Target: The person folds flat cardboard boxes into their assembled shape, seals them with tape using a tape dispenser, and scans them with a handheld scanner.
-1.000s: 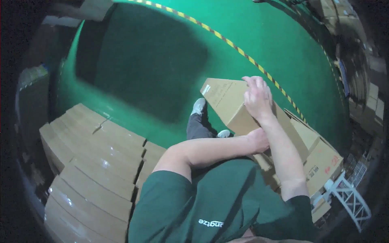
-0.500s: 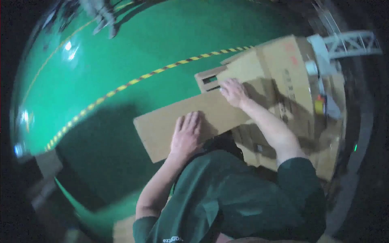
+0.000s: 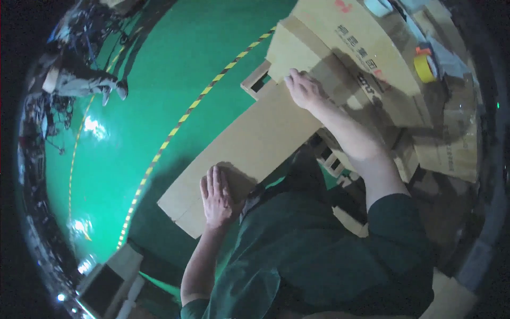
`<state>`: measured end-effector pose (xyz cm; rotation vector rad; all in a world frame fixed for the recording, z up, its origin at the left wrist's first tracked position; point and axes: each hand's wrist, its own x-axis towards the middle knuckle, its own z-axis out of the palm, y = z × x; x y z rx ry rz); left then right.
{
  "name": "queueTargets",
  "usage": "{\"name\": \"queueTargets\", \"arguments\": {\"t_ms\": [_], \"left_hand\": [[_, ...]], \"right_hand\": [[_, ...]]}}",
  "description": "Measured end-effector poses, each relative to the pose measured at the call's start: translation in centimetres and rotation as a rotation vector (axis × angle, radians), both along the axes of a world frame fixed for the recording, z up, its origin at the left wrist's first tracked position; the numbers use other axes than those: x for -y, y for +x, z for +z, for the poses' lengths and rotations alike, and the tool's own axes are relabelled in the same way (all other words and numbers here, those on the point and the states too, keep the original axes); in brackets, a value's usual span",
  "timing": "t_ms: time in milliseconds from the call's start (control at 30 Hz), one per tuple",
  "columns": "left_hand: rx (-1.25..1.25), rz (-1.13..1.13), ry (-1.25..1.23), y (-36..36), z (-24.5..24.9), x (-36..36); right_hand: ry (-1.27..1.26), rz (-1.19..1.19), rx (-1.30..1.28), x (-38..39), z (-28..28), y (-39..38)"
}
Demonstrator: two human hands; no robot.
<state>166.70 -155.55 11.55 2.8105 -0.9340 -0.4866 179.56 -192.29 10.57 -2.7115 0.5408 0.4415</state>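
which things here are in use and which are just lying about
In hand: long flat brown cardboard box, left hand flat on it, right hand at its far end.
Lying about: yellow tape roll, printed brown cardboard cartons, yellow-black floor stripe.

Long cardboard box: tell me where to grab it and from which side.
Take it near its two short ends, one hand each, from above, fingers over a long edge. The long cardboard box is flat and narrow, so a single middle grip would probably let it swing. The left hand lies flat on its near end, the right hand at its far end.
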Motion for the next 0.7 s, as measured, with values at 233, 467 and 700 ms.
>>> {"name": "queueTargets", "arguments": {"t_ms": [233, 467, 700], "left_hand": [[0.064, -0.219, -0.154, 2.6, 1.2, 5.6], [0.016, -0.158, 0.023, 2.1, 0.7, 4.7], [-0.065, -0.118, 0.068, 2.1, 0.9, 5.4]], "right_hand": [[-0.017, -0.164, 0.188, 0.4, -1.3, -1.9], [-0.557, -0.507, 0.746, 20.7, 14.1, -10.1], [0.304, -1.31, 0.67, 37.1, 17.2, -13.0]]}}
